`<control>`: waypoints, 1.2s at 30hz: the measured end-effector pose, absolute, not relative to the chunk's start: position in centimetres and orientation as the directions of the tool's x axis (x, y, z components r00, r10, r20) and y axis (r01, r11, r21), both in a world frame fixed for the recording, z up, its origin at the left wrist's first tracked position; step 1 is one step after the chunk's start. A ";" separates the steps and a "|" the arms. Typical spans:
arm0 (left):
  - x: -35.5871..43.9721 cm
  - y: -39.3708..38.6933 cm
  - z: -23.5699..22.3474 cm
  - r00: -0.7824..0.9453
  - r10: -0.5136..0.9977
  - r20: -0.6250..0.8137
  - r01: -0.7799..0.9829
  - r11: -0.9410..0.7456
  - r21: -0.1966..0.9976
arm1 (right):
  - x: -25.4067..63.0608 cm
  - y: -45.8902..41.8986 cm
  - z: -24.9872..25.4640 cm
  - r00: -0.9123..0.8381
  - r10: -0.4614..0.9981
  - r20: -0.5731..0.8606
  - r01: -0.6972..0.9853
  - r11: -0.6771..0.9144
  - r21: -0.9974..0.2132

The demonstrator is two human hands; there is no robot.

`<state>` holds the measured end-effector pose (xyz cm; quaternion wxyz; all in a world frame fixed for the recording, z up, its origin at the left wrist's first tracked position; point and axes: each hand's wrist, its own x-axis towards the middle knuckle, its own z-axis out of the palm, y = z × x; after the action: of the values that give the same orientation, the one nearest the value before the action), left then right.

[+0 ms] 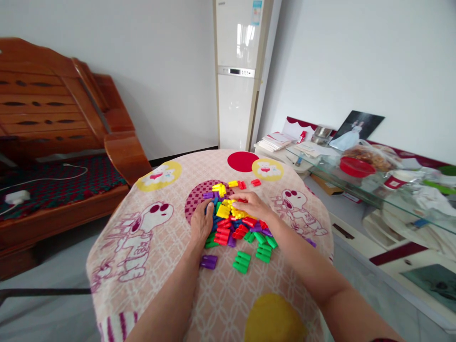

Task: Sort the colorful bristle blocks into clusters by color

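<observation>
A loose pile of plastic toy blocks, each like short tubes joined side by side, lies on the round table's patterned cloth (171, 266). My left hand (202, 219) rests cupped along the pile's left side, fingers extended, beside blue blocks and a yellow block (223, 211). Over the upper right of the pile, my right hand (252, 204) reaches with outstretched fingers touching yellow blocks (238, 213); its fingertips partly cover them. Nearer me lie a purple block (208, 261), a green block (241, 261) and red blocks (222, 235).
Small red blocks (255, 182) lie beyond the pile. A wooden bench (46, 104) stands left, and a tall white cabinet unit (235, 109) behind the table. At right, a glass shelf (356, 187) carries a red bowl (357, 166), a paper cup (397, 180) and bags.
</observation>
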<state>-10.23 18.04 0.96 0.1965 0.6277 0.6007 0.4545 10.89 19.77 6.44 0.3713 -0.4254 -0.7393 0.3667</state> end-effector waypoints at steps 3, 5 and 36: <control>-10.2 17.9 1.1 -0.125 0.934 0.334 0.574 -0.207 0.792 | 14.9 16.4 7.6 -0.265 0.946 0.185 0.295 0.262 -0.919; -10.2 17.9 1.2 -0.122 0.934 0.336 0.576 -0.210 0.790 | 18.8 14.1 7.5 -0.089 0.976 0.196 0.388 0.216 -0.896; -10.7 18.5 0.3 -0.109 0.933 0.344 0.613 -0.209 0.762 | 25.9 16.7 1.3 0.196 0.939 0.283 0.804 0.011 -0.594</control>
<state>-10.70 18.46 0.32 0.1824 0.6420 0.6019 0.4385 25.90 16.68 1.26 0.3369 -0.6962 -0.6260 0.0998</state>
